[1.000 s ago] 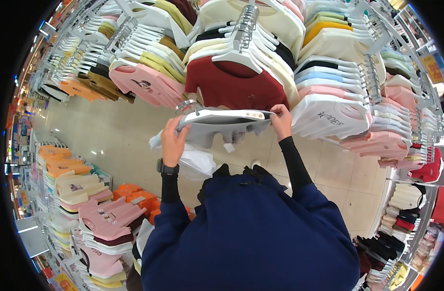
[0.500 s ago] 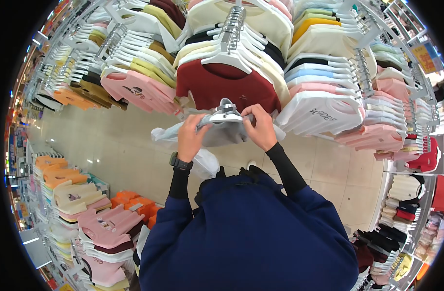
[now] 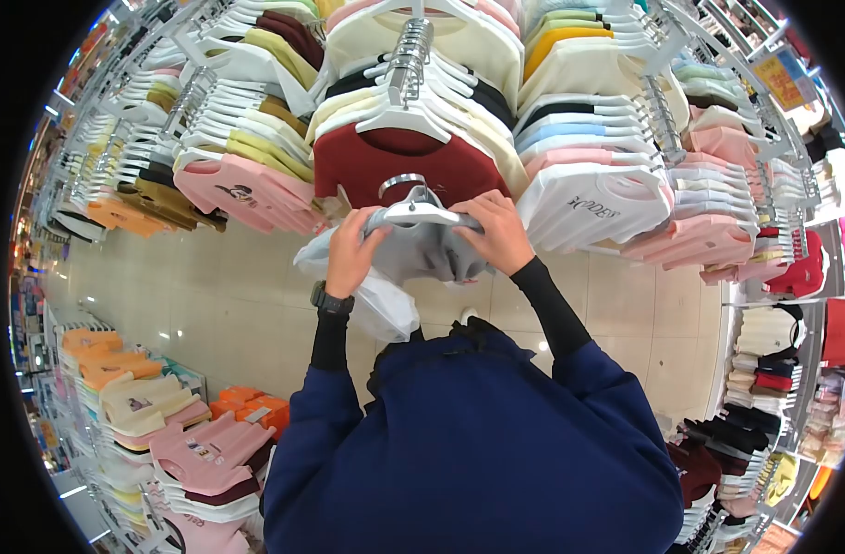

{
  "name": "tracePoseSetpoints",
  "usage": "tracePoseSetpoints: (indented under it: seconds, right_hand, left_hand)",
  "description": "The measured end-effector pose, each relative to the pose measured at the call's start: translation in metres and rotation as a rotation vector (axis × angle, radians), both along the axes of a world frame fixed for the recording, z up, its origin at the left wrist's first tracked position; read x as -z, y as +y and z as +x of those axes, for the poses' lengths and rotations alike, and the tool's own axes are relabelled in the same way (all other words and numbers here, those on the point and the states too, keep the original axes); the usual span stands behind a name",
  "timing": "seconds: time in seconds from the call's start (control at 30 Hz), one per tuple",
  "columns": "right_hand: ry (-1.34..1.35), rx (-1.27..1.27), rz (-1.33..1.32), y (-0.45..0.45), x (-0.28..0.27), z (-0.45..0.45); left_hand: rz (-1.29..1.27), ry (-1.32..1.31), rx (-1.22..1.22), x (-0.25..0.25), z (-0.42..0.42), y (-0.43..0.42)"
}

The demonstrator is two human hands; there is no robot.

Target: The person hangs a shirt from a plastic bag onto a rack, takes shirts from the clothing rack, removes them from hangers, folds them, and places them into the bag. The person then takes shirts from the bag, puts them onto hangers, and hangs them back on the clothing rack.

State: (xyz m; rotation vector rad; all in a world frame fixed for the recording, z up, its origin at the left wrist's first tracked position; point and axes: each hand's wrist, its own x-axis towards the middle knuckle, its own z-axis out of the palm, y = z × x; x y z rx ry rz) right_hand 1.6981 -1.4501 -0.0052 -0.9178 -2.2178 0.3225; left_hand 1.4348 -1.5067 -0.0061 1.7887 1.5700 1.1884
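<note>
A grey shirt (image 3: 424, 255) hangs from a white hanger (image 3: 421, 214), held out in front of my body. My left hand (image 3: 351, 247) is closed on the shirt's left shoulder, and my right hand (image 3: 498, 231) grips the other shoulder. Between them the hanger's metal hook stands up, close in front of a dark red shirt (image 3: 413, 166) on the rack. Pale, translucent plastic (image 3: 386, 312) hangs below my left hand; its link to the shirt is partly hidden. The lower part of the shirt is crumpled.
Ahead, a metal rail (image 3: 410, 60) carries several shirts on white hangers. A white printed shirt (image 3: 598, 208) hangs to the right, a pink one (image 3: 247, 192) to the left. Behind on the left lie orange packages (image 3: 252, 409). Tiled floor (image 3: 210, 314) lies between the racks.
The hanger's hook now stands out above the collar, and the hanger has tilted to show more of its top. Both hands keep hold of the shirt. The view has shifted slightly.
</note>
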Motion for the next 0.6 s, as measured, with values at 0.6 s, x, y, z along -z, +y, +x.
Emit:
tracePoseSetpoints:
  seconds: [0.6]
  right_hand:
    - [0.138, 0.173, -0.061, 0.094, 0.016, -0.030]
  left_hand:
    - [0.015, 0.188, -0.147, 0.039, -0.101, 0.093]
